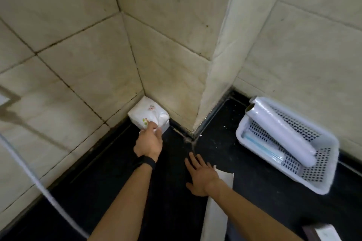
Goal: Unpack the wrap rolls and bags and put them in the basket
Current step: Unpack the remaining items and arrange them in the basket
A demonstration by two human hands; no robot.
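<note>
Bag pack (148, 114), apparently tight in corner (144, 92)

Perforated white plastic basket (321, 177); glossy film-wrapped rolls (282, 129); matt black counter (172, 191); stained tiles (82, 49)

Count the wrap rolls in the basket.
2. Both lie side by side, slanting across the basket: the near roll and the far roll, with their upper ends propped on its far rim. More may be hidden under them.
</note>
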